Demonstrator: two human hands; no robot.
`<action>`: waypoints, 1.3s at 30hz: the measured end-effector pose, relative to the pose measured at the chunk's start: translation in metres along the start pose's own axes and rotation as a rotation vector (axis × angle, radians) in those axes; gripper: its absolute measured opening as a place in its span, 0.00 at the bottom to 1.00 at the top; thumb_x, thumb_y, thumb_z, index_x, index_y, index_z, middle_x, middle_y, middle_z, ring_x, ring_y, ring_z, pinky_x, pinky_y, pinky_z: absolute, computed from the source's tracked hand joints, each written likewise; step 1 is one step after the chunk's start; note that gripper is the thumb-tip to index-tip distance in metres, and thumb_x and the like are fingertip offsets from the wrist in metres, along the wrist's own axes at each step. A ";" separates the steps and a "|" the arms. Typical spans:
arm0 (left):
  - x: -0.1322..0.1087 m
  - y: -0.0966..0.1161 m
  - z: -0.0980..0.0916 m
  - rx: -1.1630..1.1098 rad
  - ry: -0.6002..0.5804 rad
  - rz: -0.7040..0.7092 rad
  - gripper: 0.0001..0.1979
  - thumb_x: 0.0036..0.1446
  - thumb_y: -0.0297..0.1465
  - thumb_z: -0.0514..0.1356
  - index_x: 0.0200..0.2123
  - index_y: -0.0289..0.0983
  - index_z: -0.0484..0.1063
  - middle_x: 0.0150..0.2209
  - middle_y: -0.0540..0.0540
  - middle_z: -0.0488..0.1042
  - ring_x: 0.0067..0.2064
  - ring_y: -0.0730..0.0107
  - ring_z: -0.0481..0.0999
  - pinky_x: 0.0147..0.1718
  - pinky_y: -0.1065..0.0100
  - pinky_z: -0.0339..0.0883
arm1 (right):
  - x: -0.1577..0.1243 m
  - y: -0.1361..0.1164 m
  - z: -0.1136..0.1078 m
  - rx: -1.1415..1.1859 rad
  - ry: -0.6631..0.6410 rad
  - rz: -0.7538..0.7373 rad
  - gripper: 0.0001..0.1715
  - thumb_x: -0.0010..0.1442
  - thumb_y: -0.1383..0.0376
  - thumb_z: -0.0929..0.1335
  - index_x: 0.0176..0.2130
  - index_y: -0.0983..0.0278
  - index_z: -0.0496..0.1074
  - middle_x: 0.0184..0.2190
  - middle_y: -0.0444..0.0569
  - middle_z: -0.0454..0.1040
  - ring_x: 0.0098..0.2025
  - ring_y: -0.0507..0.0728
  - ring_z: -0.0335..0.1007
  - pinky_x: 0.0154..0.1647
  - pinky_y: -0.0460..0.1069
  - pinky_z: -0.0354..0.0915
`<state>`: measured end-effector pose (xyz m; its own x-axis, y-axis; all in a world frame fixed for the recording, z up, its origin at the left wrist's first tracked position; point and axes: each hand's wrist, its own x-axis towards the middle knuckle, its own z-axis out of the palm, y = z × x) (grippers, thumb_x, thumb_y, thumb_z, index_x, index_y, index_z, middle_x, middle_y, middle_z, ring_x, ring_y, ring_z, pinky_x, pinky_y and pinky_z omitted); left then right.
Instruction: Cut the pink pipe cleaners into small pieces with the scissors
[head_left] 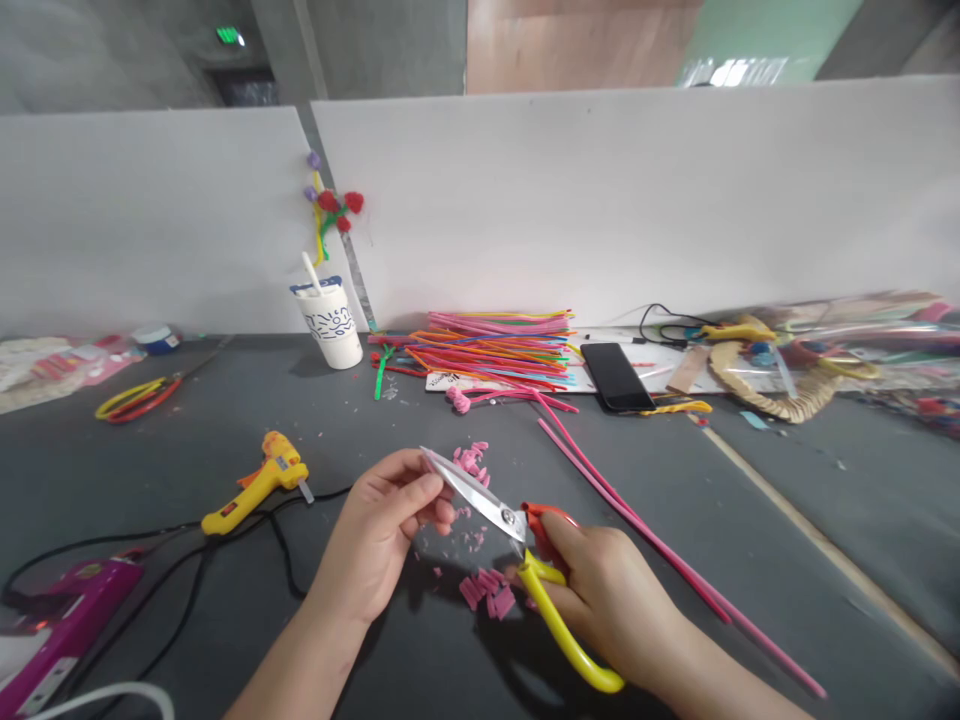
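Observation:
My right hand (pixel 607 600) grips a pair of scissors (pixel 517 545) with yellow and orange handles; the metal blades point up and left, closed or nearly so. My left hand (pixel 386 525) is pinched right at the blade tips, fingers pressed together on something too small to make out. Short pink pipe-cleaner pieces (pixel 489 595) lie on the grey table under the scissors, and more pink bits (pixel 472 460) sit just beyond the blade tips.
Long pink pipe cleaners (pixel 637 525) run diagonally at right. A yellow glue gun (pixel 259 485) with black cord lies at left, a second pair of scissors (pixel 139 398) further left. At the back are a white cup (pixel 330 322), a colourful pipe-cleaner stack (pixel 495 350) and a black phone (pixel 616 376).

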<state>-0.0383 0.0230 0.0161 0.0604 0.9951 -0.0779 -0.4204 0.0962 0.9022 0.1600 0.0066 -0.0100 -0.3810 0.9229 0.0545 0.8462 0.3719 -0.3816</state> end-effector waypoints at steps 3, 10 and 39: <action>-0.001 0.001 0.001 0.000 -0.022 0.000 0.01 0.47 0.26 0.61 0.27 0.35 0.71 0.21 0.52 0.70 0.21 0.79 0.69 0.20 0.77 0.62 | 0.001 0.002 -0.001 0.079 0.025 0.013 0.16 0.52 0.54 0.63 0.23 0.60 0.55 0.14 0.39 0.59 0.16 0.50 0.52 0.18 0.45 0.43; -0.009 -0.009 0.015 0.060 -0.259 -0.250 0.03 0.50 0.27 0.59 0.26 0.34 0.68 0.22 0.50 0.70 0.21 0.77 0.69 0.20 0.75 0.62 | 0.008 -0.010 -0.012 0.858 -0.036 0.257 0.11 0.52 0.57 0.61 0.26 0.62 0.59 0.13 0.35 0.57 0.13 0.47 0.53 0.14 0.42 0.50; -0.012 -0.029 0.024 0.305 -0.195 -0.228 0.06 0.49 0.32 0.59 0.27 0.34 0.69 0.18 0.51 0.68 0.19 0.76 0.67 0.20 0.73 0.61 | 0.007 -0.012 -0.010 0.778 0.009 0.206 0.09 0.48 0.65 0.64 0.23 0.62 0.57 0.16 0.36 0.57 0.17 0.46 0.54 0.16 0.41 0.51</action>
<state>-0.0052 0.0077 0.0009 0.3030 0.9237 -0.2344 -0.0910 0.2729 0.9577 0.1516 0.0093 0.0045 -0.2402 0.9674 -0.0807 0.3954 0.0215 -0.9182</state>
